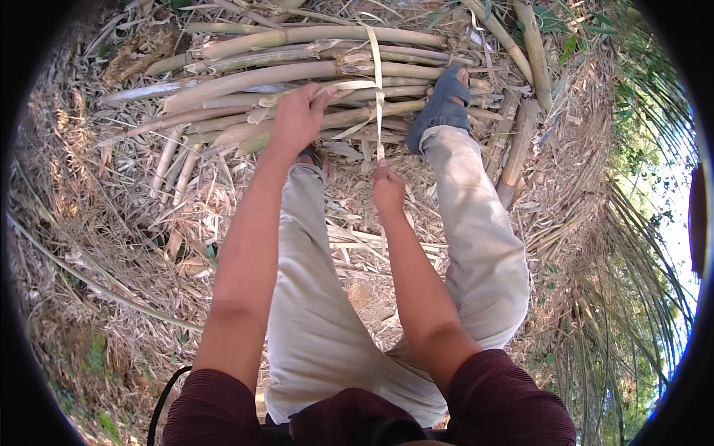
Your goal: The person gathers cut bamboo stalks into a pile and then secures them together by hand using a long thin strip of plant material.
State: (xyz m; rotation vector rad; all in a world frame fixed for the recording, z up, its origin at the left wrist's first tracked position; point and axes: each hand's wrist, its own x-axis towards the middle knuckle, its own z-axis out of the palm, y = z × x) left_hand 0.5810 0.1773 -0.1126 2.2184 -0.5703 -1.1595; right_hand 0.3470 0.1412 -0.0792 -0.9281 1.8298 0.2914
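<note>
A bundle of cut bamboo poles (256, 78) lies crosswise on the ground at the far side. Across it runs a pale flat strip (377, 70), like split bamboo, with a crossing in it near the middle of the bundle. My left hand (297, 119) is closed on one end of the strip, low over the near poles. Nearer to me, my right hand (388, 189) grips the other end, drawn straight toward my body. My right foot in a dark sandal (446, 108) rests against the right part of the bundle. The strip's underside pass is hidden.
Dry leaves and husks (134, 245) cover the ground. Thicker bamboo pieces (517, 141) lie right of my foot, with more poles (532, 52) beyond. Short cut pieces (175, 167) are at the left. A long thin stalk (104, 286) curves along the left. Green growth stands at the right.
</note>
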